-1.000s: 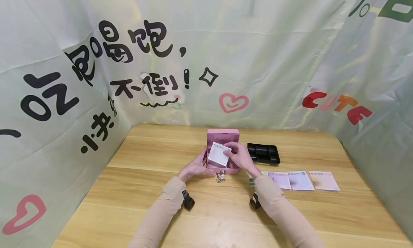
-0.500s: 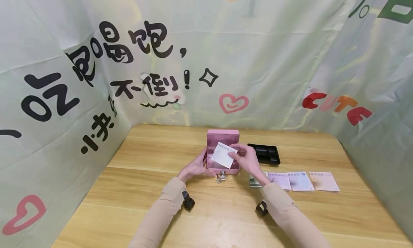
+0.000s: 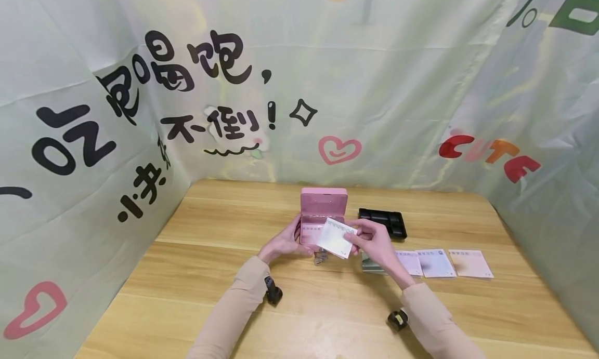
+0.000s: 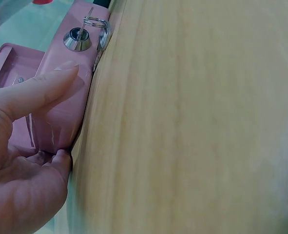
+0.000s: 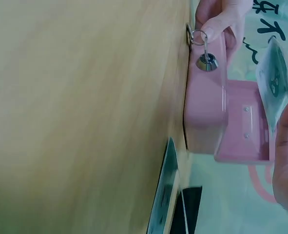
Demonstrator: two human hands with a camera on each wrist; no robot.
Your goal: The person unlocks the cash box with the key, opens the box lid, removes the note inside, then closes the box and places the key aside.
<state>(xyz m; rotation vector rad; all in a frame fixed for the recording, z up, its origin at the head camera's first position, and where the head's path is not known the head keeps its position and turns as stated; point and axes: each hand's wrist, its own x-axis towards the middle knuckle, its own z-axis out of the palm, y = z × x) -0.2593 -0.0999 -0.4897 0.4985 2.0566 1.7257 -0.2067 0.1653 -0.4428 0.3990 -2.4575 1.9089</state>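
the left sleeve (image 3: 231, 308) and right sleeve (image 3: 437, 325) are plain beige; the left wrist camera (image 3: 274, 293) and right wrist camera (image 3: 397, 321) are small and black.

lol the cloth backdrop (image 3: 299, 73) reads 喝饱, 不倒! (image 3: 226, 121) beyond and left of the left hand (image 3: 283, 242), CUTE (image 3: 500, 147) beyond and right of the right hand (image 3: 376, 242)

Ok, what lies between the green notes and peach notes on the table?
In the head view: the purple notes, partly hidden, then the blue notes.

Forearms (image 3: 229, 312) extended forward; left grip (image 3: 283, 243), thumb (image 4: 41, 92) outstretched; right grip (image 3: 377, 243) pinching.
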